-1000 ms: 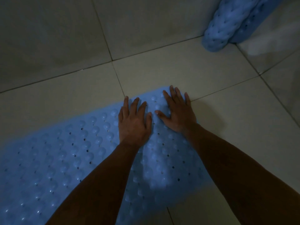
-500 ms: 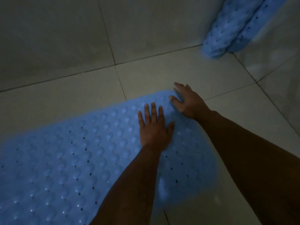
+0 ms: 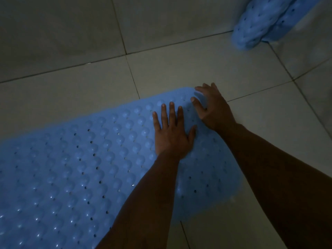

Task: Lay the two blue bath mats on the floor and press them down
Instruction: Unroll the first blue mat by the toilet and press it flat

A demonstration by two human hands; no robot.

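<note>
A blue bath mat [image 3: 75, 168] with raised bumps and small holes lies flat on the tiled floor, running from the lower left to the middle. My left hand [image 3: 172, 133] presses flat on it near its far right end, fingers straight and spread. My right hand [image 3: 213, 108] rests at the mat's far right corner, fingers bent down over the edge onto the floor. The second blue mat [image 3: 258, 24] stands rolled up in the top right corner against the wall.
Pale floor tiles [image 3: 197, 69] with dark grout lines surround the mat. A tiled wall [image 3: 62, 27] rises along the far side, and another wall [image 3: 316, 56] closes the right side behind the rolled mat.
My left hand slid right along the mat to sit just behind my right hand. My right hand shifted out to the mat's far corner and its fingers bent down.
</note>
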